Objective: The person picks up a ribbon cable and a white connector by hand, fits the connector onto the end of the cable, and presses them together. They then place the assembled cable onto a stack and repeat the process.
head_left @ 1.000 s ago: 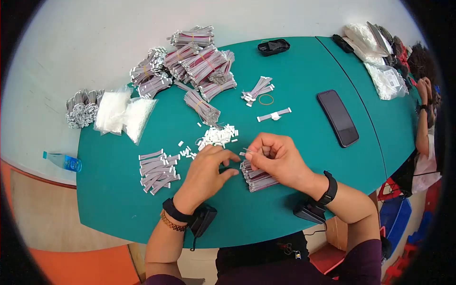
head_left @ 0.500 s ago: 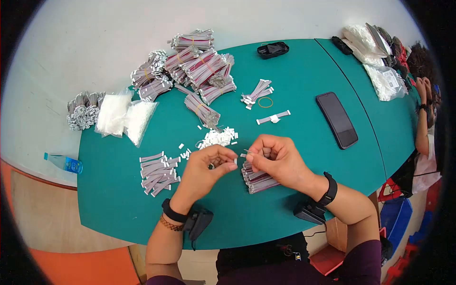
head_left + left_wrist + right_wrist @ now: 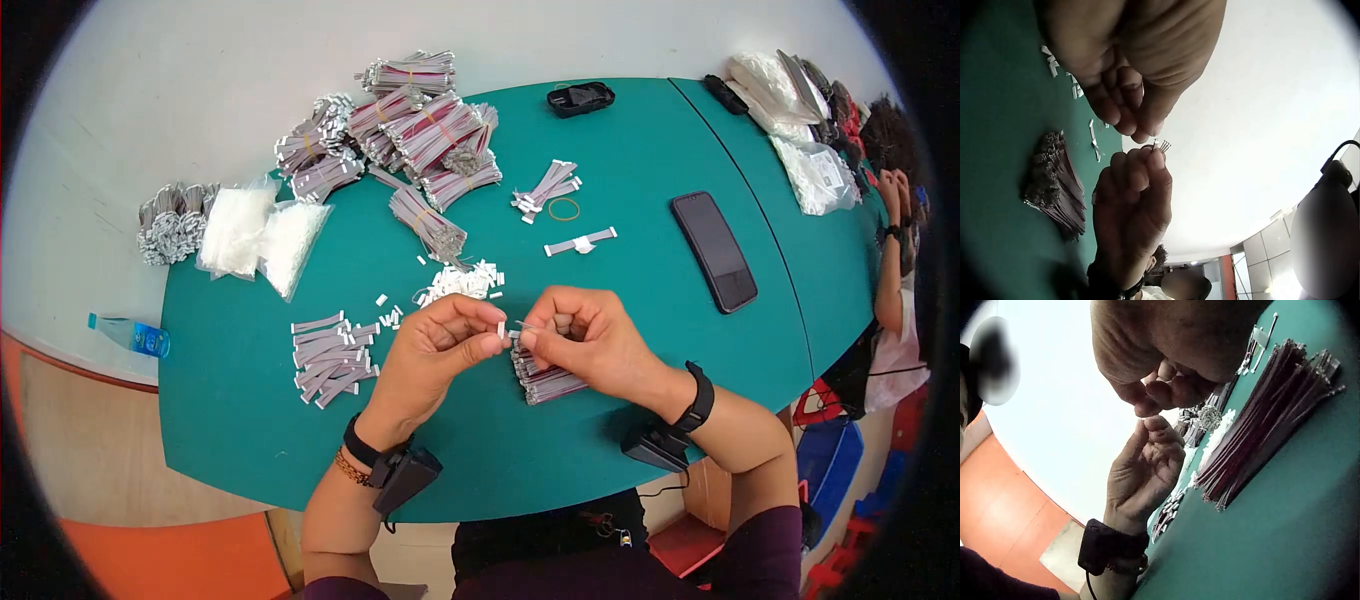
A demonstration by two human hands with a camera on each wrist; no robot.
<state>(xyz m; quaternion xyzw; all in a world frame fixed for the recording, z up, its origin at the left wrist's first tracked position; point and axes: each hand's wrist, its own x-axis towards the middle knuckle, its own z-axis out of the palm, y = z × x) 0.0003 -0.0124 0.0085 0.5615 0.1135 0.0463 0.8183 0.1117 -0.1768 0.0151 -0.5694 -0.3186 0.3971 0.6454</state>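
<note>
Clear plastic bags [image 3: 318,217] hold white pieces [image 3: 236,236]; left fingers [image 3: 466,308] pinch a white connector [image 3: 501,329], right fingers [image 3: 556,346] thin wires [image 3: 524,324].

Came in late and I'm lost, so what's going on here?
A person's left hand pinches a small white piece, and their right hand holds thin wires close to it, above a green table. Whether the two touch is too small to tell. A cable stack lies below the right hand, a heap of white pieces beyond the left, and white-ended cables farther left.
</note>
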